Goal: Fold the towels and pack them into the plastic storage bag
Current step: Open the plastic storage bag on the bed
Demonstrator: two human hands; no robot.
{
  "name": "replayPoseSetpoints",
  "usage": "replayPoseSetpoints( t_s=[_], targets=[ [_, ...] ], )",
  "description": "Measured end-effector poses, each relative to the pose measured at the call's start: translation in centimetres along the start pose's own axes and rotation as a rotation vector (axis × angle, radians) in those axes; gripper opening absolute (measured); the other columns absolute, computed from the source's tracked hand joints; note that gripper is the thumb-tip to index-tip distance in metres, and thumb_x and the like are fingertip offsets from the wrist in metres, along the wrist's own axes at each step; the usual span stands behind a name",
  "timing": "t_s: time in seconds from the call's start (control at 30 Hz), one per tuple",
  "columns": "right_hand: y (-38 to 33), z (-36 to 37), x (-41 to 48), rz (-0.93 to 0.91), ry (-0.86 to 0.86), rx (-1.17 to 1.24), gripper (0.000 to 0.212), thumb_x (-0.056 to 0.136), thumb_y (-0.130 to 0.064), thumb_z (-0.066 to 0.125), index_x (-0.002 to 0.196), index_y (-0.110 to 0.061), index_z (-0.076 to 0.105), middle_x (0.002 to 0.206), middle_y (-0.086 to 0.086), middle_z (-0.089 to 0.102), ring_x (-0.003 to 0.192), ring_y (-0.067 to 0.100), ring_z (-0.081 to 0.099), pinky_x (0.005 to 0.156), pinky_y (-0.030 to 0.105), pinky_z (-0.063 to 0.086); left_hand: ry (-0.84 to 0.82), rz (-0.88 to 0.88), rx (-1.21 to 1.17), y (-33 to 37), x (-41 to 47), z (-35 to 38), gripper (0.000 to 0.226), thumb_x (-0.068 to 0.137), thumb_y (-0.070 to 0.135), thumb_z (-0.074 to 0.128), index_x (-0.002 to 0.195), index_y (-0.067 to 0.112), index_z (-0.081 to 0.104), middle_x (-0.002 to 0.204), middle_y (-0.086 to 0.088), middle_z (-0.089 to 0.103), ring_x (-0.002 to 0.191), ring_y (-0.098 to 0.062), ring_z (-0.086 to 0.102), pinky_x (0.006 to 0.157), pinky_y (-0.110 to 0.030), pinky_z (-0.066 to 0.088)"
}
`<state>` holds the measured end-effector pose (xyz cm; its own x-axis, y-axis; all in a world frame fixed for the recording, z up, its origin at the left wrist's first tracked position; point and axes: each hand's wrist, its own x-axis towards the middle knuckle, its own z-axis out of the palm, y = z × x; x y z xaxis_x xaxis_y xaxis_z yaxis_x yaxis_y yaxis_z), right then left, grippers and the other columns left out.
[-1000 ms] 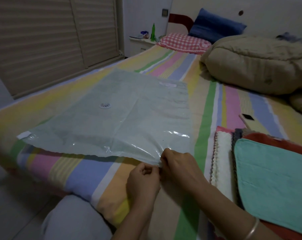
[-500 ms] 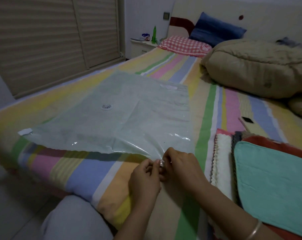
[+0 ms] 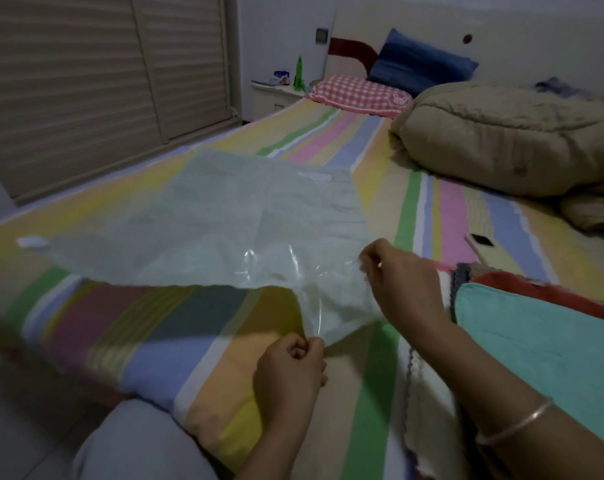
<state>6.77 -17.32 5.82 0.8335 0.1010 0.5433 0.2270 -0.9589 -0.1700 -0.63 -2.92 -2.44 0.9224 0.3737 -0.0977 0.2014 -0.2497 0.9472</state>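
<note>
plastic storage bag [image 3: 224, 230] lying on striped bed [image 3: 155, 341]
left hand [image 3: 290, 372] and right hand [image 3: 404, 275] are each pinching its glossy film edge; folded towels [image 3: 535, 341] beside

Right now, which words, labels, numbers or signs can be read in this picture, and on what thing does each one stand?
No text can be read.
White patch on the plastic storage bag: blurred, unreadable.
Packet on the nightstand: too small to read.
Checked pillow: a rabbit picture, no readable words.
</note>
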Motion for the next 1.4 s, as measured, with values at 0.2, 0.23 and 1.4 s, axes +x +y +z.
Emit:
replayPoseSetpoints(
  t_s=[0.2, 0.23, 1.4],
  targets=[
    [-0.9, 0.6, -4.0, -0.128, -0.081, 0.080, 0.015, 0.086, -0.037, 0.055, 0.087, -0.026, 0.064, 0.076, -0.005, 0.071, 0.065, 0.022, 0.068, 0.054, 0.032, 0.050, -0.023, 0.006, 0.083, 0.0, 0.0, 0.1, 0.031, 0.080, 0.036, 0.059, 0.057, 0.015, 0.060, 0.054, 0.011, 0.066, 0.056, -0.013, 0.064, 0.064, -0.037, 0.055],
    [-1.2, 0.5, -4.4, -0.152, -0.092, 0.087, 0.018, 0.084, -0.041, 0.055, 0.086, -0.027, 0.065, 0.076, -0.008, 0.071, 0.064, 0.017, 0.068, 0.052, 0.029, 0.048, -0.022, 0.007, 0.086, 0.0, 0.0, 0.0, 0.032, 0.081, 0.037, 0.059, 0.057, 0.016, 0.061, 0.054, 0.011, 0.066, 0.057, -0.013, 0.064, 0.065, -0.037, 0.055],
    [-8.1, 3.0, -0.6, -0.417, 0.101, -0.187, 0.029, 0.074, -0.017, 0.041, 0.088, -0.017, 0.067, 0.088, 0.005, 0.064, 0.083, 0.030, 0.059, 0.084, 0.037, 0.038, 0.338, 0.071, 0.064, 1.8, 3.5, -3.8, 0.024, 0.087, 0.039, 0.062, 0.085, 0.017, 0.054, 0.079, 0.000, 0.062, 0.077, -0.025, 0.058, 0.067, -0.033, 0.044]
  ],
)
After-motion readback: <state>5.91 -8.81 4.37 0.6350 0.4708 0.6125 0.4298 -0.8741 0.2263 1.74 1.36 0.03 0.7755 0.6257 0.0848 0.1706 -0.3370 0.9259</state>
